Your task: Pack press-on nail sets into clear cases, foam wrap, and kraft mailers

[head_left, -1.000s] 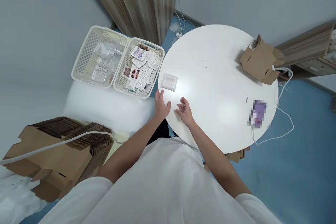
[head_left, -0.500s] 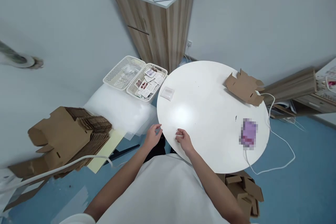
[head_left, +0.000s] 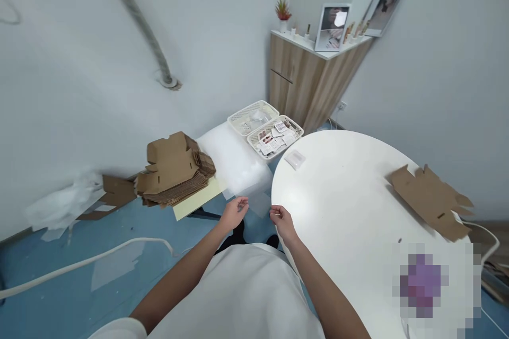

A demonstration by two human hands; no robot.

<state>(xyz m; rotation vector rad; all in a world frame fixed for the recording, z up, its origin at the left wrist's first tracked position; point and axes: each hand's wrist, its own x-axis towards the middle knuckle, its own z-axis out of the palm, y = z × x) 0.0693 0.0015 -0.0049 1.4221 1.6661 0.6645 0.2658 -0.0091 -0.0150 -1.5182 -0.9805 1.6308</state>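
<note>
My left hand (head_left: 235, 213) hovers over the blue floor, just beyond the front of a stack of translucent white plastic sheets (head_left: 238, 161). Its fingers are loosely bent and apart, with nothing in them. At the left edge of the round white table (head_left: 342, 196) is my right hand (head_left: 283, 221), fingers half curled and also holding nothing. A small clear packet (head_left: 295, 159) lies on the table beyond my right hand. Behind the sheets sit two white baskets: one holds printed cards (head_left: 274, 140), the other clear plastic bags (head_left: 260, 116).
Flat brown cardboard boxes (head_left: 175, 164) are stacked at the left on a pale yellow board (head_left: 199, 200). An unfolded cardboard box (head_left: 431, 198) rests on the table's right side near a blurred purple item (head_left: 423, 280). A white hose (head_left: 99, 259) crosses at lower left. A wooden cabinet (head_left: 302, 74) stands behind.
My view has turned left, so the table and cabinet sit farther right and more of the cardboard stack shows. My right hand has shifted from over the tabletop to its left edge.
</note>
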